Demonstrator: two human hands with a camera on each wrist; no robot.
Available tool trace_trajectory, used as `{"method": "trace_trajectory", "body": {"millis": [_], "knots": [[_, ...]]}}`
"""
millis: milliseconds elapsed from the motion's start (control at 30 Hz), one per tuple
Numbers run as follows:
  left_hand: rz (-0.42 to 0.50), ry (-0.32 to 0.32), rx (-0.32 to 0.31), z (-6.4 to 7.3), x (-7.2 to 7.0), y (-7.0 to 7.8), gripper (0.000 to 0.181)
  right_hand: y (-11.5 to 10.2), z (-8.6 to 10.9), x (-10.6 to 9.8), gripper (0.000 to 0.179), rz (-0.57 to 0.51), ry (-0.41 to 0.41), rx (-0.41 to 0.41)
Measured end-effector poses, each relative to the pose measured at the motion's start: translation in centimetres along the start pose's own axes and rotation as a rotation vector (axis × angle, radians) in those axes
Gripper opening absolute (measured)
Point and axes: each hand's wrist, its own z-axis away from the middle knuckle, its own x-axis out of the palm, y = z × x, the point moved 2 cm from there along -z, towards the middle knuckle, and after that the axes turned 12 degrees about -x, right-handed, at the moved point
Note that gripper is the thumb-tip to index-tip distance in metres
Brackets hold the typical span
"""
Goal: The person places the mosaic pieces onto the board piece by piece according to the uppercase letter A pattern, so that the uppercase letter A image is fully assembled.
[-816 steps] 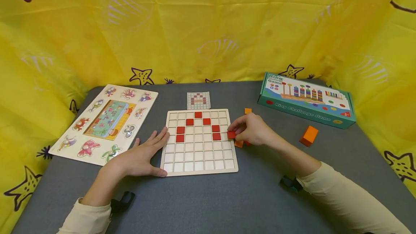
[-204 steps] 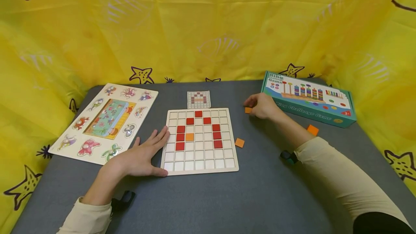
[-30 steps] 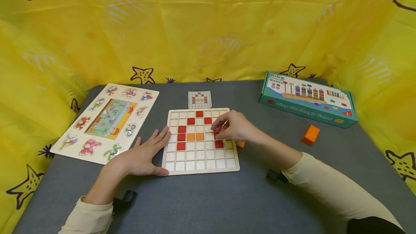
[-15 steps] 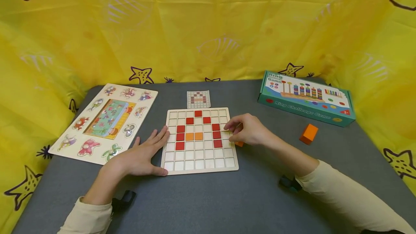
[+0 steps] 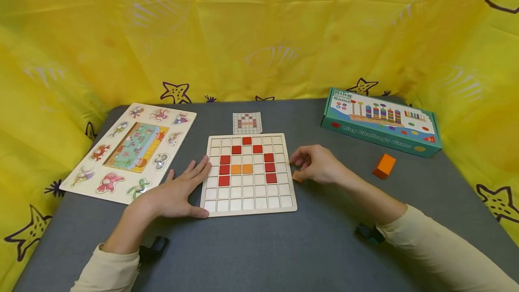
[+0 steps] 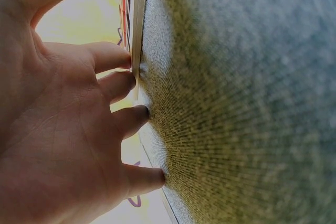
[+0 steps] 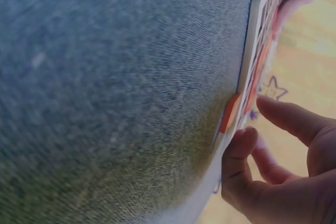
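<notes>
A wooden grid board [image 5: 262,191] lies on the grey table, with several red tiles [image 5: 270,178] forming an arch and two orange tiles [image 5: 242,169] side by side within it. My left hand [image 5: 174,199] rests along the board's left edge, fingers spread and thumb at the lower corner. Just off the board's right edge lies a loose orange tile [image 5: 298,175]. Over it hovers my right hand [image 5: 318,164], fingers bent. In the right wrist view a gap shows between thumb and fingertips, with the tile close beyond them.
A small printed pattern card [image 5: 247,124] lies behind the board. To the left is a sea-animal puzzle board [image 5: 178,125]. A Ring Challenge Game box [image 5: 381,123] stands back right, with an orange block [image 5: 384,166] in front of it. A yellow curtain [image 5: 259,35] encloses the table.
Within the last second my right hand has moved right, off the board to the loose orange tile. Since the older frames, a third lower red pair and two orange tiles have appeared. My left hand stays put.
</notes>
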Motion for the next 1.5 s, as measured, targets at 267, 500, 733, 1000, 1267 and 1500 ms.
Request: {"method": "trace_trajectory", "body": {"millis": [267,500,733,1000,1267,1500], "knots": [[-0.006,0.003,0.003,0.0,0.0,0.0,0.121,0.4,0.5,0.3,0.034,0.056,-0.015,0.025],[-0.004,0.005,0.006,-0.1,0.1,0.0,0.121,0.7,0.8,0.4,0.037,0.077,0.001,0.027],[-0.006,0.006,0.003,-0.1,0.0,0.0,0.121,1.0,0.8,0.6,0.035,0.079,0.012,0.033],[-0.004,0.006,0.003,-0.1,0.0,0.0,0.121,1.1,0.9,0.6,0.029,0.085,0.018,0.016],[-0.003,0.003,-0.001,-0.1,0.0,0.1,0.122,1.1,1.0,0.8,0.025,0.084,0.044,0.003],[-0.005,0.01,0.003,0.0,0.1,0.0,0.122,1.1,1.1,0.8,0.028,0.075,0.046,0.018]]}}
